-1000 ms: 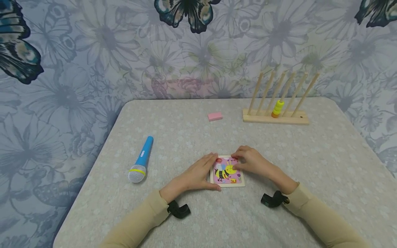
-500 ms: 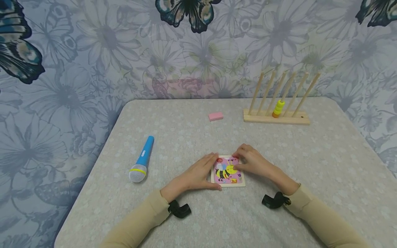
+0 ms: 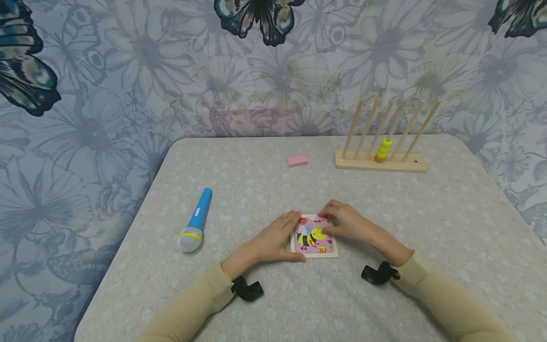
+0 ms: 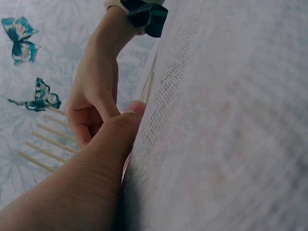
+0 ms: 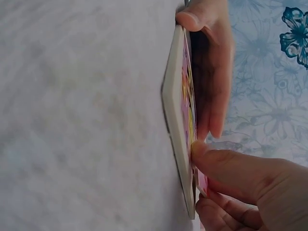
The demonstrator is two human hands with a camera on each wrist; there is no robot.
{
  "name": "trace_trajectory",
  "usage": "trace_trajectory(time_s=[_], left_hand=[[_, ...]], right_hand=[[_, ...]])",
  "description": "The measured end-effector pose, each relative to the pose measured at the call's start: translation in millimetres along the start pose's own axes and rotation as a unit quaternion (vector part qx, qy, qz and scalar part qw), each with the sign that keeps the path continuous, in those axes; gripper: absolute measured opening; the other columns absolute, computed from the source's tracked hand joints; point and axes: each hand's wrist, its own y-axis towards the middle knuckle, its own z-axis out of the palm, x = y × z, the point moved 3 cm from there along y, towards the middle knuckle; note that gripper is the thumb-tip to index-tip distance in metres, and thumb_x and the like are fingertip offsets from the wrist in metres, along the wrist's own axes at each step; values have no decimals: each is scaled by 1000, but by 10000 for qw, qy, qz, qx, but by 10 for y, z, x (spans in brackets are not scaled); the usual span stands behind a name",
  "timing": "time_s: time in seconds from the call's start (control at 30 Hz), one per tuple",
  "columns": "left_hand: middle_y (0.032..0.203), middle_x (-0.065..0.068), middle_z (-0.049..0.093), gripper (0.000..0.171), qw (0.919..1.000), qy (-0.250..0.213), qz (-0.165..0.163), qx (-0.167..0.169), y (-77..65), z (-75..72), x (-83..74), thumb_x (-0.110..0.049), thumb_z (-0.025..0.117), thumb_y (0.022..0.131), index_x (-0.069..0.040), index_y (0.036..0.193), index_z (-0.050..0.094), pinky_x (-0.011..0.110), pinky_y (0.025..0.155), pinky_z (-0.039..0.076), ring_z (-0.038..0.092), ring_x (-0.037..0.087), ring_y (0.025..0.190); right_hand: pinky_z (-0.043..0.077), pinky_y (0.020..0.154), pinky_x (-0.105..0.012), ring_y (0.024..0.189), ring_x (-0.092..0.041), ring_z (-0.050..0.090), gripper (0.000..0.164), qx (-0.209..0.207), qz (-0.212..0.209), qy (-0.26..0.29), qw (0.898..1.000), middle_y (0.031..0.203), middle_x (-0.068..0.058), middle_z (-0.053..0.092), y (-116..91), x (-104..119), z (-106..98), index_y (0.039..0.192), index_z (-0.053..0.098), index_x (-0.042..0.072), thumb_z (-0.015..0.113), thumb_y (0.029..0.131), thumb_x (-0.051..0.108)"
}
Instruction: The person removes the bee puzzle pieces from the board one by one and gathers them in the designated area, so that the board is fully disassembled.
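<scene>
Left of the bee puzzle [image 3: 314,236], the left hand [image 3: 272,239] braces its edge, fingers extended. The puzzle lies flat between both hands; expect light, rigid, smooth parts. At its right, the right hand [image 3: 352,224] pinches a pink piece [image 5: 202,183]; grip by opposite edges.

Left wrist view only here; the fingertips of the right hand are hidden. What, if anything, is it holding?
Observer: In the right wrist view, the right hand pinches a pink piece at the edge of the bee puzzle.

Operator: And the left hand? I get little but thumb.

Observer: Head view: it spans the puzzle's left side, from far corner to near.

Operator: Anything on the peg rack? Mine shows bare pegs.

Observer: Yes, stacked beads, yellow above orange.
</scene>
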Motion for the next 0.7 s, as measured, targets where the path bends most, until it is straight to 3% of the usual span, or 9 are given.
trace_trajectory(time_s=[0.37, 0.53, 0.7], left_hand=[[155, 12, 17, 110, 10000, 46, -24, -7, 5, -6, -5, -68, 61, 77, -3, 151, 12, 31, 113, 11, 12, 19, 142], [155, 12, 16, 110, 10000, 13, -20, 2, 13, 6, -6, -68, 61, 77, -2, 151, 12, 31, 113, 11, 12, 19, 142], [156, 11, 16, 111, 9999, -102, -91, -53, 4, 8, 1, -68, 61, 77, -4, 151, 11, 31, 113, 12, 10, 18, 142]], right_hand=[[47, 69, -27, 80, -11, 51, 35, 256, -189, -97, 9994, 97, -1, 58, 13, 23, -47, 108, 70, 1, 77, 80, 21], [48, 68, -28, 81, -13, 53, 35, -94, -38, -261, 9996, 96, -1, 59, -83, -77, -177, 107, 70, 2, 77, 80, 22], [49, 67, -34, 81, -20, 57, 34, -707, 329, -509, 9957, 94, -6, 60, -344, -421, -489, 105, 70, -2, 78, 78, 16]])
